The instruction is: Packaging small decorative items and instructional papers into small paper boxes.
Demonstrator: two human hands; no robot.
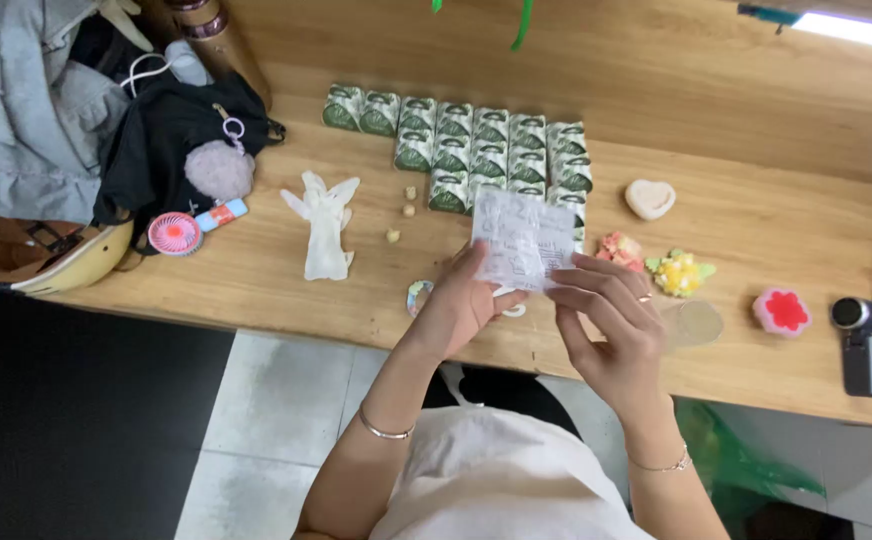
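Both hands hold up a small clear crinkled wrapper (522, 238) with faint print, just above the front of a wooden table (256, 280). My left hand (459, 302) pinches its lower left edge; my right hand (606, 310) pinches its lower right corner. Behind the wrapper lie rows of green and white wrapped packets (476, 145). To the right sit a pink crumbly piece (620, 247), a yellow flower-shaped piece (681, 271) and a cream heart-shaped piece (649, 198).
A white glove (324, 226) lies left of the packets, with small crumbs (408, 209) beside it. A black bag (171, 135), grey jacket (21, 100), pink mini fan (175, 234) and helmet (36, 262) crowd the left end. A red-pink flower piece (782, 311) and black device (860, 345) sit far right.
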